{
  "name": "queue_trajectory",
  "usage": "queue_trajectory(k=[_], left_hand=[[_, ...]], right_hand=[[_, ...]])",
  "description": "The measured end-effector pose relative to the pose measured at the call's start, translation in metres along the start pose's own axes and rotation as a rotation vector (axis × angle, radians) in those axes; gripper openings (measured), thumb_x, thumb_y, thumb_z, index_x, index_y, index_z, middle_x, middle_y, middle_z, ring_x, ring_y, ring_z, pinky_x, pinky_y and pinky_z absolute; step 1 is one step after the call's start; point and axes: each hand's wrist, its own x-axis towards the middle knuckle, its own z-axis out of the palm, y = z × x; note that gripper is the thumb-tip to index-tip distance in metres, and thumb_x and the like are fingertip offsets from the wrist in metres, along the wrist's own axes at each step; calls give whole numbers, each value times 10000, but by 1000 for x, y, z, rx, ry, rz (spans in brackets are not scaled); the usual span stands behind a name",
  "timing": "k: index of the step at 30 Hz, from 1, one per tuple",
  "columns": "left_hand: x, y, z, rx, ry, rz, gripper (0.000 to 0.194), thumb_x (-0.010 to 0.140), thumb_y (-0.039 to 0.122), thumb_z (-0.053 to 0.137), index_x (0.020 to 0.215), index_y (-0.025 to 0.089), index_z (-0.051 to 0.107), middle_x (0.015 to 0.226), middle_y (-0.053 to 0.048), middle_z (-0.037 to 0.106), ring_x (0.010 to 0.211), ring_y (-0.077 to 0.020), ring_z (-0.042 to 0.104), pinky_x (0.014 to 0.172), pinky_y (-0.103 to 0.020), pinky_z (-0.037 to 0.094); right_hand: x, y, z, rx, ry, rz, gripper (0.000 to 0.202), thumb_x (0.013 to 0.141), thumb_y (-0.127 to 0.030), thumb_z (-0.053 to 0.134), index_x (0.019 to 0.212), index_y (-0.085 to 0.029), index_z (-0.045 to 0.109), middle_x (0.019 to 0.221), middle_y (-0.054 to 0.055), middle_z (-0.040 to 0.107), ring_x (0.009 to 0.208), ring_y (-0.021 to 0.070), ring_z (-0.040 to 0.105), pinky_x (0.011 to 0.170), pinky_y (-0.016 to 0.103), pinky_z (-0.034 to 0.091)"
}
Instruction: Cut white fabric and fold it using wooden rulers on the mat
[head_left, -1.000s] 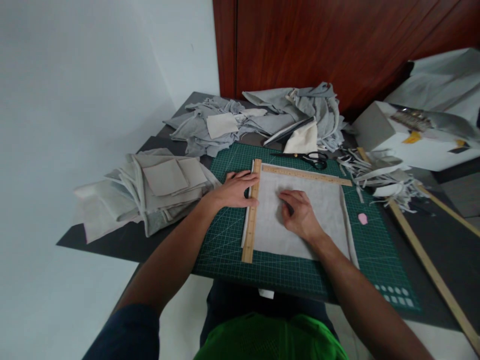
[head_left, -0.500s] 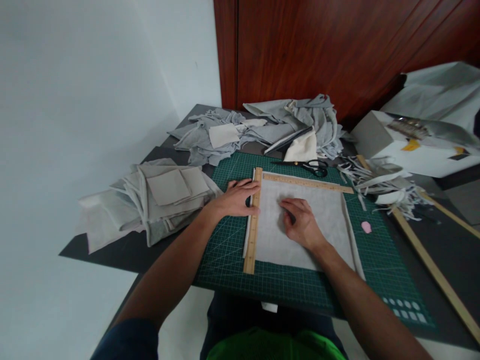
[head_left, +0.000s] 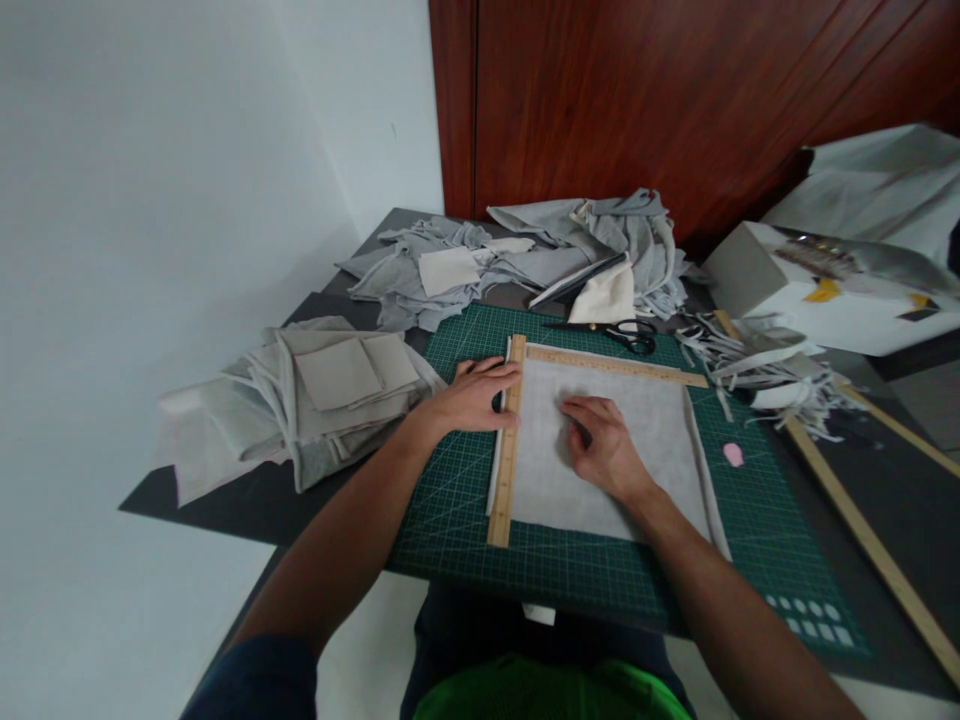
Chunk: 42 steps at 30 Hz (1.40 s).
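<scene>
A dark table (head_left: 247, 500) carries a green cutting mat (head_left: 465, 510), fabric piles (head_left: 315, 400) and a white box (head_left: 757, 265).

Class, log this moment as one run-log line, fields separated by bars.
left hand flat on wooden ruler | right hand flat on white fabric square | cutting mat beneath | scissors idle

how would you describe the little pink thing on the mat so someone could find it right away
Start at the green cutting mat in the middle of the table and go to its right side, past the white fabric square under the right hand. There, on bare mat, lies a small pink piece. It is the only pink thing among grey cloth and wooden rulers.
</scene>
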Motion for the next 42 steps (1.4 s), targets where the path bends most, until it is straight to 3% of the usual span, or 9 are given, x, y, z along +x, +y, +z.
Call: queue_trajectory(k=[18, 24, 30, 36, 42], left_hand=[[2, 13, 3, 66, 67, -63, 761, 839, 489, 753, 1545, 260, 585, 1719, -84, 422, 1582, -417, 253, 1253, -593, 208], [-1, 20, -2, 77, 111, -85, 639, 807, 474, 773, 1407, 263, 713, 1611, -69, 558, 1483, -385, 372, 1209, -556, 275], [1, 28, -6, 120, 121, -104, 507, 833, 451, 695, 1289, 250, 785, 1520, -58, 656, 1440, -379, 411, 1204, -572, 260], [12, 44, -15, 160, 117, -133, 370, 857, 360, 600, 1098, 228, 847, 1371, -99, 743, 1419, -401, 412, 1180, -619, 260], [20, 61, -16, 205, 136, -166, 436, 837, 292, 598, 1197, 188, 820, 1410, -167, 686, 1436, -441, 388, 1175, -655, 257]], right_hand=[[0, 4, -1, -22, -34, 32, 412, 823, -111, 592, 1188, -143, 780, 1231, 155, 765, 1156, 331, 643, 1056, 553, 535], [1, 4, 0, -20, -39, 39, 417, 802, -103, 602, 1173, -144, 788, 1224, 148, 769, 1148, 328, 640, 1070, 541, 527], [6, 3, -3, -11, -79, 49, 405, 814, -101, 598, 1167, -155, 790, 1234, 144, 771, 1167, 318, 650, 1093, 527, 509], [10, 9, -29, -37, -52, 134, 356, 839, -113, 579, 1123, -160, 789, 1176, 141, 789, 1119, 310, 686, 1087, 517, 506], [-9, 44, -77, -143, 53, 277, 324, 824, -141, 564, 1050, -167, 796, 1055, 143, 802, 1001, 315, 709, 1036, 522, 531]])
